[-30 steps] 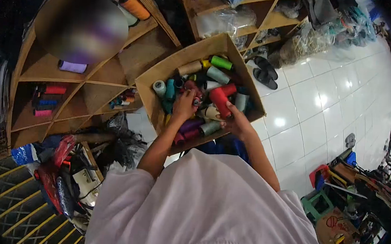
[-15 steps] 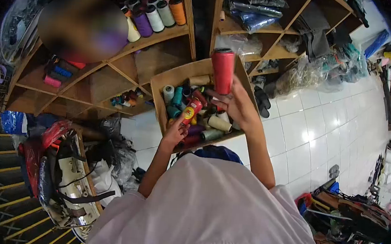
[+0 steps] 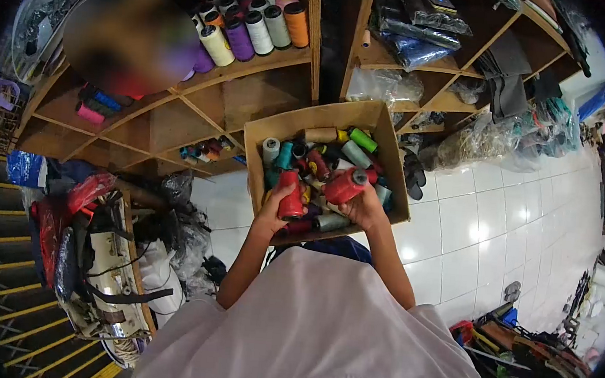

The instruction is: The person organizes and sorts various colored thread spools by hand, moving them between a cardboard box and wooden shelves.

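My left hand [image 3: 269,213] is closed around a red thread spool [image 3: 291,197], held tilted over the near left part of a cardboard box [image 3: 264,129]. In my right hand [image 3: 365,210] is a second red thread spool [image 3: 343,187], its dark end pointing up and to the right. Both spools are above the box, a small gap apart. Below them, many loose spools lie jumbled in the box, among them a bright green spool [image 3: 363,139], a grey-green spool [image 3: 355,155] and a dark red spool [image 3: 317,165]. My hands hide some of the pile.
Wooden shelves [image 3: 250,67] behind the box hold upright spools, including an orange spool [image 3: 297,24] and a purple spool [image 3: 239,38]. Plastic-wrapped bundles [image 3: 410,47] fill the right shelves. A sewing machine [image 3: 111,284] sits left, and white tiled floor [image 3: 487,219] lies right.
My right hand has lowered its red spool from above the box's far right side to beside the left one. The left spool has turned, so its yellow label no longer shows. The view has shifted slightly.
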{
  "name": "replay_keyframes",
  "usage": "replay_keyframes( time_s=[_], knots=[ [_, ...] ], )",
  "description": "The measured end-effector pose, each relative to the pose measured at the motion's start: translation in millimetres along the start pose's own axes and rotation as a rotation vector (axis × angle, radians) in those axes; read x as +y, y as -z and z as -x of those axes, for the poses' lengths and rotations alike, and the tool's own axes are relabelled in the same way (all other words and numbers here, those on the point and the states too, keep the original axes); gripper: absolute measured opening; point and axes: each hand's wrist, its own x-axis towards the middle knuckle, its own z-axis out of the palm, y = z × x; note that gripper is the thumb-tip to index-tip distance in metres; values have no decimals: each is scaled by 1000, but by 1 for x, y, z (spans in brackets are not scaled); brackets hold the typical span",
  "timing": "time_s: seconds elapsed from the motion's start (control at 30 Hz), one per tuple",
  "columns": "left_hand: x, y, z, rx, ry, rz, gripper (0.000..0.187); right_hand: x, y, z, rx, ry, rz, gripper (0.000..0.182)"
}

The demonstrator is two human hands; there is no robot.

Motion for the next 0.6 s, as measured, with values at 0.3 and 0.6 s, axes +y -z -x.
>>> replay_keyframes(
  time_s=[0.3, 0.6],
  knots=[
    [-35, 29, -18, 412, 183, 25, 43, 9, 55, 6, 341, -212, 346, 52],
    [67, -90, 35, -28, -473, -489, 76, -45, -60, 40, 141, 233, 481, 87]
  ],
)
